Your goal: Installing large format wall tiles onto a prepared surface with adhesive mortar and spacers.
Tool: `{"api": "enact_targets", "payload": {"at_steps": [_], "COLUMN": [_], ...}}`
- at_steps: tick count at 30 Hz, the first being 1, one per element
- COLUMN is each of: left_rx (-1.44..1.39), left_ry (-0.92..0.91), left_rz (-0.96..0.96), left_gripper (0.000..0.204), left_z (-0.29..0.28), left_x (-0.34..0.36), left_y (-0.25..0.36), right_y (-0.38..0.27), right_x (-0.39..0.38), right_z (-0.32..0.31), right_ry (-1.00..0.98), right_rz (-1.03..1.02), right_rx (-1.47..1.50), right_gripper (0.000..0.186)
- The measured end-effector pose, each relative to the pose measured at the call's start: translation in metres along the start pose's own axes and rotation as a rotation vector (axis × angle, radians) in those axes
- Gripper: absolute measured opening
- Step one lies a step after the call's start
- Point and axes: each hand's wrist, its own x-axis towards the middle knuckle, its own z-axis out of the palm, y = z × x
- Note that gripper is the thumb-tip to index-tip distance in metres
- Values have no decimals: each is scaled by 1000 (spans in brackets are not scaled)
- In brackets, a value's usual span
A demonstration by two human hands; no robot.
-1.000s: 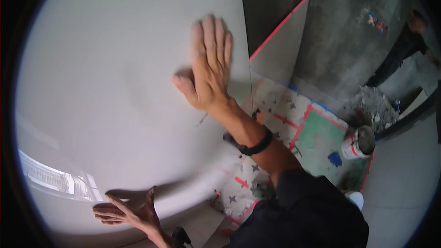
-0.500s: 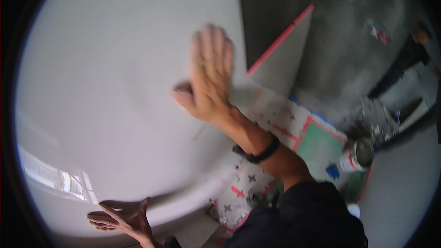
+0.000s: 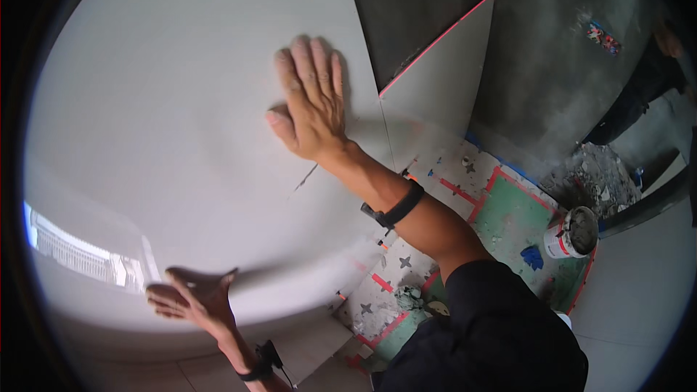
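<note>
My right hand [image 3: 308, 98] lies flat with fingers stretched out on a large glossy pale grey panel [image 3: 181, 87], left of its long edge. My left hand [image 3: 196, 296] is spread on the lower left of the same panel, its fingertips touching the surface. A thin dark mark runs just below my right hand. Neither hand holds anything. Beyond the panel edge are a dark surface [image 3: 410, 7] and a grey piece [image 3: 443, 72] bordered by a red strip.
Below on the right are a protective floor covering [image 3: 519, 203] with red tape, a white bucket [image 3: 559, 239] of grey material, a blue crumpled item [image 3: 532, 258] and rubble [image 3: 595, 174]. A co-worker in dark clothing [image 3: 624, 101] is at the far right.
The view has shifted slightly, so both hands appear higher than half a second ago and the panel edge sits further left. Both hands remain spread on the panel.
</note>
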Motion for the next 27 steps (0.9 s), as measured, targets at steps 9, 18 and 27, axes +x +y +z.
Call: {"api": "enact_targets", "payload": {"at_steps": [9,18,27], "left_rx": [24,-237,-425], "left_ry": [-60,-81,17], "left_rz": [-166,-393,-437], "left_gripper": [122,108,100], "left_z": [-37,-36,-28], "left_x": [-69,-92,-96], "left_y": [-157,-181,-153], "right_y": [-13,-167,-317], "right_x": [-19,-50,-7], "right_z": [2,-39,37], "right_ry": [68,-189,-65], "right_rz": [35,-111,-505], "right_rx": [-65,-25,-144], "right_gripper": [74,81,74]}}
